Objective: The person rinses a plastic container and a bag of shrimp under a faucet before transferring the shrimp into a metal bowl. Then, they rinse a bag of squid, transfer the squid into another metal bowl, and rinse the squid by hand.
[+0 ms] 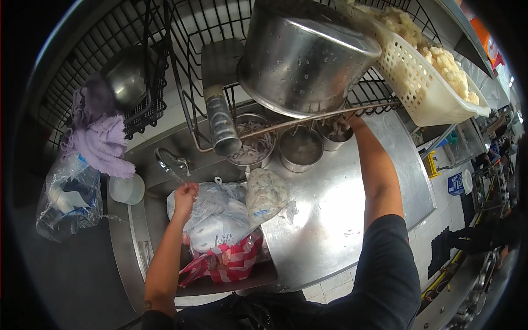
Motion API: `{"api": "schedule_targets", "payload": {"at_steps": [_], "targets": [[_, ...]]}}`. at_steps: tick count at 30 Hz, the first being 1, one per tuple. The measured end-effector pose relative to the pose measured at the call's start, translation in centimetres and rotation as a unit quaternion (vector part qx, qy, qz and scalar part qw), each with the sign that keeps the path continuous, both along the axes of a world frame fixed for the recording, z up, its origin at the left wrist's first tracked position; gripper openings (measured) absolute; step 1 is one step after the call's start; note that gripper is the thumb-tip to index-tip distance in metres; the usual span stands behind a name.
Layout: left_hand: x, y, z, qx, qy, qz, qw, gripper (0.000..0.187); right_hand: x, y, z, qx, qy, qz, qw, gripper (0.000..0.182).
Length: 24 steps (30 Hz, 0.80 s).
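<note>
My left hand point(187, 193) is closed under the faucet point(165, 159), over the sink, and whatever it holds, if anything, is hidden. Below it, white plastic bags point(220, 220) and a red-and-white striped bag point(234, 261) fill the basin. My right arm stretches far across the counter. My right hand point(350, 122) is at a small metal pot point(334, 144) under the rack, its fingers partly hidden at the rim. Beside that stand a metal pot of cloudy liquid point(301, 157) and a bowl of pale strips point(254, 146). A clear bag of whitish pieces point(267, 192) lies at the sink's edge.
Overhead, a wire rack point(190, 104) carries a large steel pot point(308, 60), a metal scraper-like tool point(220, 118) and a white perforated basket point(429, 88) of pale food. Purple cloths point(102, 137) hang left, above a plastic bag point(69, 198). Another person point(478, 239) stands at far right.
</note>
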State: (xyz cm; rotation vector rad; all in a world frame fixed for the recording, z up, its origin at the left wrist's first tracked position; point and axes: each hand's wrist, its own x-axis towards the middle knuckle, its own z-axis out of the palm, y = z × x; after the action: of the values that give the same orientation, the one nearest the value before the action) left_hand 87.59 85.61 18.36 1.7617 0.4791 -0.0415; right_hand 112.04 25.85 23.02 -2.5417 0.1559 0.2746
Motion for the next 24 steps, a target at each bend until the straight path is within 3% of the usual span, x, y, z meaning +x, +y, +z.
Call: {"api": "schedule_targets", "payload": {"at_steps": [1,3,6,7,10,11,14,17,20,24], "targets": [[-0.2,0.1,0.2,0.005,0.019,0.004,1.000,0.014,-0.2,0.2,0.2,-0.037,-0.003,0.028,0.999,0.075],[-0.4,0.4,-0.4,0.010,0.034,0.011,0.999,0.014,-3.0,2.0,-1.4,-0.119,-0.137,0.067,0.981,0.072],[-0.9,1.1,-2.2,0.008,0.017,-0.003,1.000,0.014,-2.6,4.9,-0.3,-0.218,0.000,0.113,0.969,0.050],[-0.9,0.5,-1.7,0.018,0.024,-0.008,1.000,0.013,-1.7,4.7,-2.1,-0.180,0.077,0.064,0.978,0.055],[-0.1,0.5,-0.9,0.025,0.038,-0.004,0.999,0.012,1.4,2.3,-10.3,-0.129,0.084,0.024,0.988,0.058],[0.0,0.3,-0.1,0.019,0.045,0.001,0.999,0.012,2.9,1.2,-13.6,-0.219,0.023,0.061,0.974,0.056],[0.4,0.7,0.2,0.008,0.036,0.009,0.999,0.012,2.3,1.2,-13.2,-0.245,-0.207,0.071,0.945,0.040],[-0.1,1.0,0.3,0.007,0.042,0.015,0.999,0.013,1.5,1.3,-10.8,-0.161,-0.166,0.073,0.970,0.050],[-0.3,1.4,-0.2,0.024,0.059,0.010,0.998,0.014,0.7,0.9,-8.5,-0.169,-0.164,0.079,0.969,0.048],[0.0,0.3,-0.3,0.031,0.052,0.004,0.998,0.014,-1.7,2.4,-1.1,-0.161,-0.116,0.029,0.980,0.048]]}}
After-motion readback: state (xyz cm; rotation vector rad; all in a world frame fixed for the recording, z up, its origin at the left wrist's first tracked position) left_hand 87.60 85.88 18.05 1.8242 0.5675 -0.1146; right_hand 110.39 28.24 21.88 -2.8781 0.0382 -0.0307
